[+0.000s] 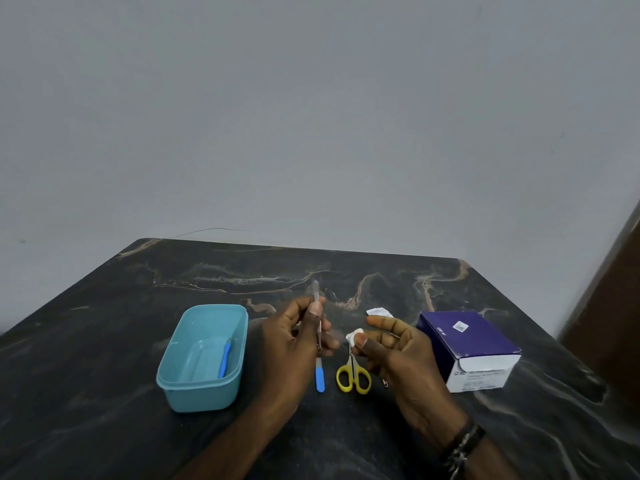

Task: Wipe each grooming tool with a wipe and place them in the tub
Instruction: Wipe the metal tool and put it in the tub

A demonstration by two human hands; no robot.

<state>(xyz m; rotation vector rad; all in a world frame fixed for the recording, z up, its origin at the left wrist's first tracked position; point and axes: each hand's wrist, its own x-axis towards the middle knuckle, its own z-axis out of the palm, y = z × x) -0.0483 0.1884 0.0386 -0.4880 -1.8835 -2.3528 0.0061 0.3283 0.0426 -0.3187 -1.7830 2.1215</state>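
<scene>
My left hand holds thin metal tweezers upright above the table, their tip pointing away from me. My right hand pinches a small white wipe between thumb and fingers, just right of the tweezers and apart from them. A light blue tub stands to the left with a blue-handled tool lying inside. On the table under my hands lie another blue-handled tool and small yellow scissors.
A purple and white box sits to the right on the dark marbled table. A torn white wipe packet lies behind my right hand. A grey wall rises behind the table; a brown panel stands far right.
</scene>
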